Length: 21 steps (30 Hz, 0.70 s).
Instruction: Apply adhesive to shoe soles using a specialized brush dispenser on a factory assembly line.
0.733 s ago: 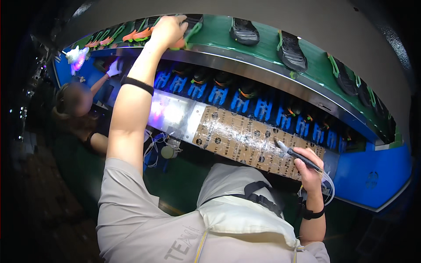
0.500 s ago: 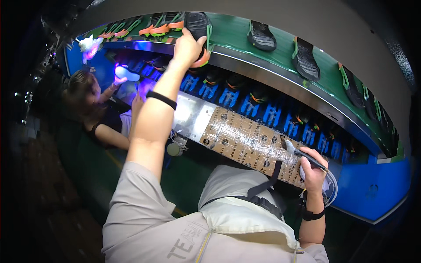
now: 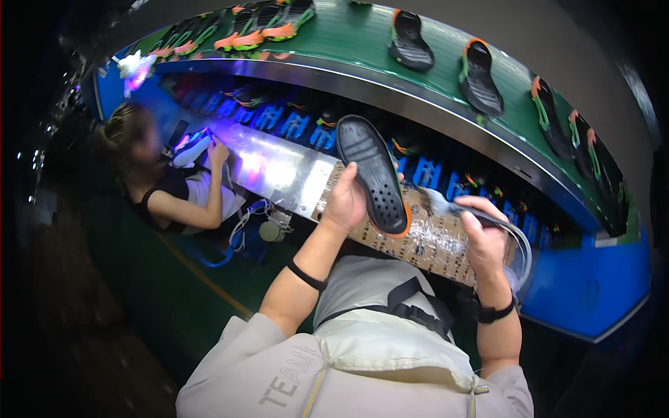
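Over the bench, my left hand (image 3: 346, 200) is closed around a black shoe sole (image 3: 369, 160) with an orange edge at its lower end. The sole stands tilted up, its ridged inner face with small holes turned toward me. To its right my right hand (image 3: 486, 244) grips a brush (image 3: 437, 203) by its dark handle, and a clear tube (image 3: 527, 254) curves from the handle's end. The pale bristles, slightly blurred, point left toward the sole and are apart from it. Beneath both hands lies the taped cardboard covering (image 3: 435, 244) of the bench.
Beyond the bench, a green conveyor belt (image 3: 362, 42) carries several black and orange soles (image 3: 411, 42). Below it runs a rack of blue holders (image 3: 293, 124). On the left a person (image 3: 185, 191) handles a shoe part under violet light. A small container (image 3: 272, 232) hangs by the bench.
My left hand has taken the sole off the belt and brought it down over the bench. The brush in my right hand has moved slightly up and left. The soles on the belt have shifted.
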Each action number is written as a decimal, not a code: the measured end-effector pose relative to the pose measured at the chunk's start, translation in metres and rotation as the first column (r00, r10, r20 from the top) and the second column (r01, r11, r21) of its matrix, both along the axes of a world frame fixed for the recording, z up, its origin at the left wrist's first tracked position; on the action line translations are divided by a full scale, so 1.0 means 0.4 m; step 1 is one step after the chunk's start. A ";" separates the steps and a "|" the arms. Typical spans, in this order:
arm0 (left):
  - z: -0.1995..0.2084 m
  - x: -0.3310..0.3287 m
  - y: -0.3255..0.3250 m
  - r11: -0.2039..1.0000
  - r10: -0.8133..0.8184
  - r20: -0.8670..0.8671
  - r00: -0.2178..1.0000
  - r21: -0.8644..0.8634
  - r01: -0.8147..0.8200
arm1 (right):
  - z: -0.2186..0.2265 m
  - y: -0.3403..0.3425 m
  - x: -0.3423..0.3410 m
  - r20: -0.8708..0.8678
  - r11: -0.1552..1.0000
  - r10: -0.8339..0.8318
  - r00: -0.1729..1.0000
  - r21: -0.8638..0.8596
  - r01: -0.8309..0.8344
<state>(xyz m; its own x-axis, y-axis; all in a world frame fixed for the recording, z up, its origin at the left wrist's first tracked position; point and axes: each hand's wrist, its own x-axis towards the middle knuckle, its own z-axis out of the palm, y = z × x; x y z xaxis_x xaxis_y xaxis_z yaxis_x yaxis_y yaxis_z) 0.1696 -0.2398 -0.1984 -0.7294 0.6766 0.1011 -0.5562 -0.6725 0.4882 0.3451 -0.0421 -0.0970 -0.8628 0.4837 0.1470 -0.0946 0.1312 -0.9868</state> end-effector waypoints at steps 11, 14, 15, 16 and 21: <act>0.043 0.191 0.088 0.990 0.009 0.133 0.991 -0.141 0.010 | -0.006 -0.075 -0.129 0.052 0.994 0.067 0.996 -0.086 -0.063; 0.028 0.155 0.083 0.982 0.002 0.064 0.998 -0.189 0.010 | -0.015 -0.066 -0.080 0.036 0.940 0.169 0.985 0.295 -0.172; 0.028 0.135 0.079 0.985 -0.021 0.050 0.999 -0.173 0.029 | -0.006 -0.054 -0.058 0.085 0.894 0.226 0.970 0.378 -0.241; 0.032 0.122 0.078 0.984 0.006 0.087 0.996 -0.178 0.010 | 0.006 -0.038 -0.035 0.136 0.836 0.280 0.950 0.452 -0.311; 0.008 0.104 0.067 0.981 -0.176 0.036 0.984 -0.081 0.179 | 0.085 0.032 0.016 0.358 0.727 0.476 0.803 0.353 -0.589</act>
<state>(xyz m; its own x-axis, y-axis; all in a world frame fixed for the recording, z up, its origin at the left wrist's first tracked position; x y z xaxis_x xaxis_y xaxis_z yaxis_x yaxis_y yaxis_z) 0.2112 -0.2129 -0.1951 -0.5987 0.8007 0.0195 -0.6777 -0.5194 0.5205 0.3514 -0.0293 -0.0628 -0.9912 -0.1318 -0.0110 -0.0622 0.5378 -0.8407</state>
